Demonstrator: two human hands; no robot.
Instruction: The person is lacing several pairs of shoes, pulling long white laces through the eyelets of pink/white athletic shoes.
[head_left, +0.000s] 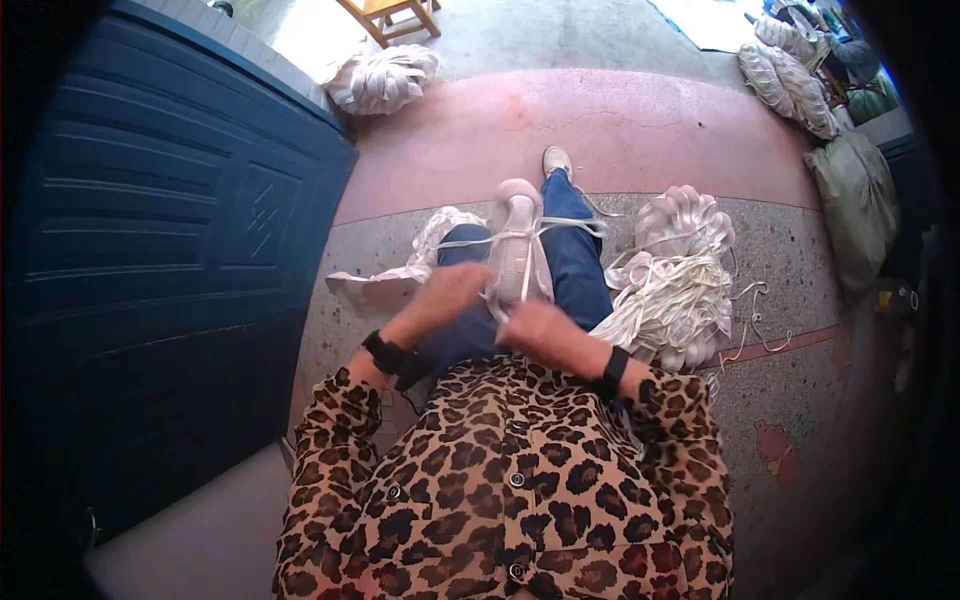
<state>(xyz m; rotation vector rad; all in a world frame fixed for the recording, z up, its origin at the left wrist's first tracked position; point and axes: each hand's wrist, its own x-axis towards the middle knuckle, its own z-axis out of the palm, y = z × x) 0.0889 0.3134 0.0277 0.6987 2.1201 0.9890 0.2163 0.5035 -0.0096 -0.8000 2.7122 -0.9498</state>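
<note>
A pale pink shoe (513,262) rests over my thighs, its rounded toe pointing away from me. White shoelaces (572,224) come out of it to both sides and drape across my jeans. My left hand (458,288) is beside the shoe's left edge; motion smears its fingers. Near the shoe's close end, my right hand (543,328) is closed, with a strand of white lace running to its fingertips. Both hands are blurred, and the finer grip cannot be made out.
To my right lies a bundle of pale shoe pieces (685,225) with a heap of white laces (670,295). More white material (440,240) is by my left leg. A dark blue door (170,200) stands left. Farther off are a white bundle (385,80), a wooden stool (390,15) and a sack (855,205).
</note>
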